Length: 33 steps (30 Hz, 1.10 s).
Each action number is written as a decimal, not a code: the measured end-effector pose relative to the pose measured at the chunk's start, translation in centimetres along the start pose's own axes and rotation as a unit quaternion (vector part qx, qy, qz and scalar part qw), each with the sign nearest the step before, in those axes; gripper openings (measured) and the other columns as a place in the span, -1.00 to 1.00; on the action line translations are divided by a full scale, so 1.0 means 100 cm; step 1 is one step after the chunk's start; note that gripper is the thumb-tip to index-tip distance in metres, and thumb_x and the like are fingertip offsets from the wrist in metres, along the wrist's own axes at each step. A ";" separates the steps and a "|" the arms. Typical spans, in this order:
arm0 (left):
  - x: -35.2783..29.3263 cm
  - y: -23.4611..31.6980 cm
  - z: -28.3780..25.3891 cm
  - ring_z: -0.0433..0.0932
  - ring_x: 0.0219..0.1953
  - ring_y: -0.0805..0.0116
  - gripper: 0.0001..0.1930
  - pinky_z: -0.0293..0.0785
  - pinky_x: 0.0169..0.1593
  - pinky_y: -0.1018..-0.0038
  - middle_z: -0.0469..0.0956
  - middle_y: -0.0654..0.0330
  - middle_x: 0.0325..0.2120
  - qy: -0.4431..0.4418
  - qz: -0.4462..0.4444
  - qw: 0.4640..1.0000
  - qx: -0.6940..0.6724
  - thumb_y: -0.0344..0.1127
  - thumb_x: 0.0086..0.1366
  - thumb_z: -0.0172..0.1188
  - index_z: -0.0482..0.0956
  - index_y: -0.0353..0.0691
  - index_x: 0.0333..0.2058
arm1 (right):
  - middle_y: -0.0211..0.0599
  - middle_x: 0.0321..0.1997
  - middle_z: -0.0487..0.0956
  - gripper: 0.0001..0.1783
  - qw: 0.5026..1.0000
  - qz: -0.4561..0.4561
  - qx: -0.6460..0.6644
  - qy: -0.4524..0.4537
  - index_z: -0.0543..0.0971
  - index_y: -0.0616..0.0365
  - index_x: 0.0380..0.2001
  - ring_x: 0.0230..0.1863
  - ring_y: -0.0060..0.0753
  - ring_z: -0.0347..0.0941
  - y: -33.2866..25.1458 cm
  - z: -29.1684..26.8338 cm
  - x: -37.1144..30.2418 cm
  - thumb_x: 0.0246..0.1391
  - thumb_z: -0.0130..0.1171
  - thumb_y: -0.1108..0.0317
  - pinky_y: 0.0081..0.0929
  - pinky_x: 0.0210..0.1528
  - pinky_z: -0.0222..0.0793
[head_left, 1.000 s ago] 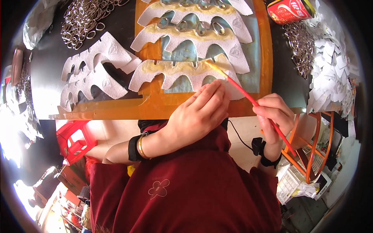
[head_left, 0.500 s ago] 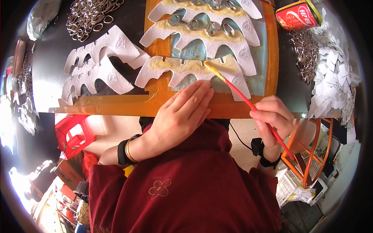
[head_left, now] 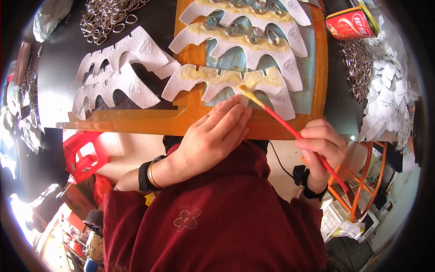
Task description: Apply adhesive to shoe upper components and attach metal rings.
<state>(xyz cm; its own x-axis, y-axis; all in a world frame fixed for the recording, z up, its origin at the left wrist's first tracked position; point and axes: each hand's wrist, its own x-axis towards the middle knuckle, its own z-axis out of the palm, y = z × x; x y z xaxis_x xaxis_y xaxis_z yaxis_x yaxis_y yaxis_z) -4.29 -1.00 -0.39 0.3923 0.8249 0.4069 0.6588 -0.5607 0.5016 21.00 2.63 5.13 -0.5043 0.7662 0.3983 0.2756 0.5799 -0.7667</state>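
Note:
My right hand (head_left: pixel 321 147) grips a thin red brush (head_left: pixel 286 124) between thumb and fingers. Its yellow-coated tip rests at the lower edge of the nearest white, scalloped piece (head_left: pixel 281 100). Pale yellow paste (head_left: pixel 267 79) lies along that piece's notched upper edge. With fingers stretched out together, my left hand (head_left: pixel 212 136) lies against the piece's lower edge, just left of the brush tip. Beyond it, another white piece (head_left: pixel 290 68) carries paste and several metal rings (head_left: pixel 253 35). Further pasted pieces with rings overlap behind.
At left, bare white pieces (head_left: pixel 138 88) lie stacked on the black table (head_left: pixel 54 86), below a heap of metal rings (head_left: pixel 102 20). At right stand a red can (head_left: pixel 349 23), more rings (head_left: pixel 357 68) and white scraps (head_left: pixel 389 86). Brown tape (head_left: pixel 136 122) covers the near edge.
The brush tip has shifted slightly down from the notched edge toward the piece's lower edge. Paste now reaches farther right along the nearest piece. My left hand stays nearly in place.

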 end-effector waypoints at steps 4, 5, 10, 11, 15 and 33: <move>-0.002 -0.001 0.001 0.53 0.12 0.15 -0.63 0.58 0.08 0.33 0.50 0.09 -0.07 0.005 0.011 1.000 0.019 -0.41 0.16 0.30 0.57 -0.37 -0.04 | -0.17 -0.41 0.59 -0.81 0.999 -0.025 -0.026 0.036 0.64 0.28 -0.42 -0.49 -0.26 0.50 0.011 0.010 0.005 -0.21 0.17 0.60 -0.43 -0.47 0.39; -0.002 -0.001 0.001 0.53 0.12 0.15 -0.63 0.58 0.08 0.33 0.50 0.09 -0.07 0.005 0.010 1.000 0.019 -0.41 0.16 0.30 0.57 -0.37 -0.04 | -0.17 -0.41 0.59 -0.81 0.999 -0.025 -0.025 0.035 0.64 0.28 -0.42 -0.49 -0.26 0.50 0.011 0.009 0.005 -0.21 0.17 0.60 -0.43 -0.47 0.39; -0.003 0.002 0.001 0.55 0.10 0.09 -0.59 0.62 0.03 0.32 0.51 0.08 -0.04 0.006 -0.010 1.000 -0.001 -0.50 0.09 0.34 0.60 -0.35 -0.03 | -0.16 -0.40 0.59 -0.80 0.999 -0.004 -0.024 0.023 0.65 0.27 -0.40 -0.50 -0.25 0.50 0.005 0.005 0.002 -0.20 0.18 0.59 -0.42 -0.46 0.40; -0.003 0.002 0.000 0.55 0.10 0.09 -0.59 0.62 0.03 0.32 0.51 0.08 -0.04 0.007 -0.012 1.000 -0.001 -0.50 0.09 0.34 0.60 -0.35 -0.03 | -0.16 -0.40 0.59 -0.80 0.999 -0.005 -0.023 0.021 0.65 0.27 -0.40 -0.50 -0.25 0.50 0.006 0.006 0.004 -0.20 0.18 0.59 -0.42 -0.46 0.40; -0.004 -0.003 -0.022 0.55 0.06 0.09 -0.59 0.59 0.03 0.30 0.51 0.08 -0.04 0.007 -0.018 1.000 -0.005 -0.52 0.06 0.37 0.61 -0.33 -0.05 | -0.18 -0.43 0.58 -0.81 1.000 -0.025 -0.015 0.010 0.65 0.26 -0.40 -0.52 -0.25 0.49 0.008 0.013 0.008 -0.19 0.18 0.58 -0.42 -0.46 0.40; -0.021 -0.015 -0.033 0.54 0.06 0.05 -0.57 0.56 0.06 0.27 0.52 0.04 0.03 0.004 -0.071 0.997 0.020 -0.53 0.07 0.35 0.58 -0.38 -0.03 | -0.17 -0.43 0.58 -0.80 0.998 -0.061 -0.010 -0.009 0.66 0.27 -0.40 -0.53 -0.24 0.49 0.010 0.035 0.030 -0.18 0.17 0.57 -0.41 -0.49 0.39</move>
<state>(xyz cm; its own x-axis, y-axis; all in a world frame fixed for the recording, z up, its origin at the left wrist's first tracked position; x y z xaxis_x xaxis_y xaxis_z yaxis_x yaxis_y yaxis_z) -8.20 -2.16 0.53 0.2883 0.8956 0.3389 0.7327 -0.4342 0.5241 16.87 4.49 3.77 -0.5499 0.6842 0.4791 0.2263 0.6742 -0.7030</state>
